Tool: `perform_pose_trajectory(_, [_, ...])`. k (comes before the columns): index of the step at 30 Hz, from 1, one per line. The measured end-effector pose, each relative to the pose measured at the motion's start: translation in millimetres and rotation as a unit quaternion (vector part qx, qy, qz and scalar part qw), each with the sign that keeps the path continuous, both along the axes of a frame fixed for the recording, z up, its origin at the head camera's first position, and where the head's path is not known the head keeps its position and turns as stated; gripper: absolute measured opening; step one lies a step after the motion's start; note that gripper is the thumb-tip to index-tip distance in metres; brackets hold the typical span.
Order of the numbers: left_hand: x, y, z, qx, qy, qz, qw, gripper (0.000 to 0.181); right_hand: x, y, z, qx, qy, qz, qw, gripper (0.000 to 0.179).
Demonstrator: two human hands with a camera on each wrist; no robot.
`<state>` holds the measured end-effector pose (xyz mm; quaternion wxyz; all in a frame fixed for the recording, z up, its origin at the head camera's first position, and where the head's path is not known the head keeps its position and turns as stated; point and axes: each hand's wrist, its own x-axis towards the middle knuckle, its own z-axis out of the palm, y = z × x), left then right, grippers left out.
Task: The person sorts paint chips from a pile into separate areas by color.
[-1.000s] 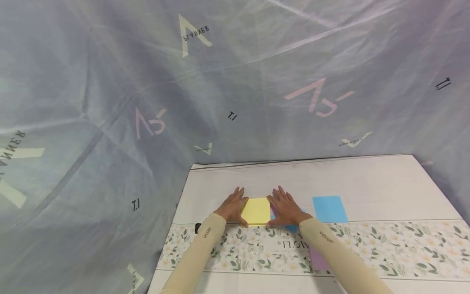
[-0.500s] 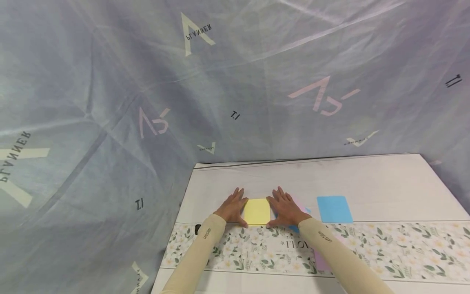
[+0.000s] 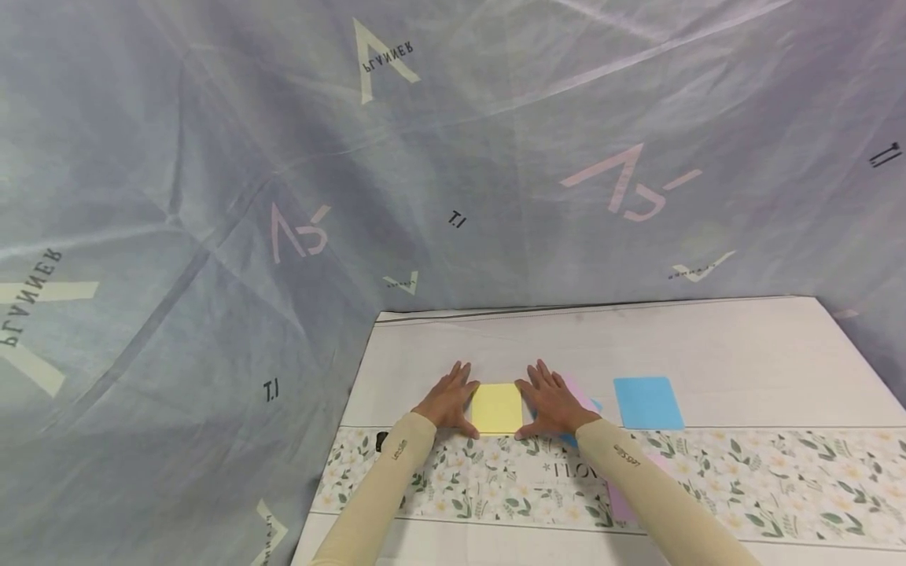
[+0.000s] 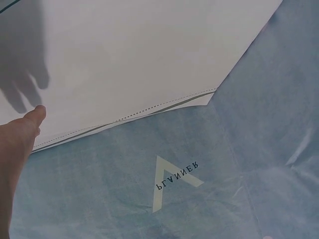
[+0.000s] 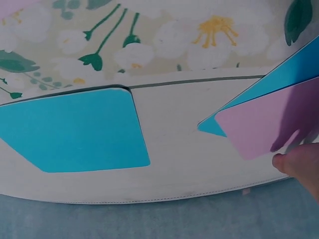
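A yellow square (image 3: 497,409), like a paper card with a thin second edge along its front, lies flat on the white tabletop cover. At its left side is my left hand (image 3: 446,399), thumb and forefinger at the edge and the other fingers stretched forward. My right hand (image 3: 555,405) mirrors it on the right side. Under and beside the right hand lie a pink card (image 5: 271,119) and a blue card (image 5: 286,74), the pink partly over the blue. In the left wrist view only part of the left hand (image 4: 20,139) shows, with its shadow.
A separate blue card (image 3: 649,403) lies to the right of the right hand. Another pink card (image 3: 621,499) is partly hidden by the right forearm. A small black object (image 3: 381,441) sits beside the left sleeve. A grey-blue printed sheet (image 3: 495,157) rises behind the table's far edge.
The head view has turned slightly left, so the table and cards sit further right in it. Both hands stay around the yellow square, whose outline looks slightly narrower and neater.
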<state>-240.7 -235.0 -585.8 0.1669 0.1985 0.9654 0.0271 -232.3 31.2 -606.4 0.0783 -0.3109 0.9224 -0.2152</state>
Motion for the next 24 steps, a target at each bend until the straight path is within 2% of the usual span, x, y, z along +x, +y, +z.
perform_pose_trajectory(9, [2.3,-4.1,-4.2,0.015,-0.005,0.013,0.9998,0.115,-1.8,-2.3,-2.7,0.006,-0.006,0.004,1.0000,0.105])
perform_pose_trajectory(17, [4.4,-8.1,-4.9,0.023,-0.003,0.013,0.9996,0.116,-1.9,-4.2,-4.7,0.019,0.004,0.003,0.9998,0.107])
perform_pose_trajectory(24, [5.9,-10.8,-6.1,0.022,-0.001,0.014,0.9997,0.120,-1.6,-4.0,-4.7,0.016,-0.005,0.002,0.9998,0.109])
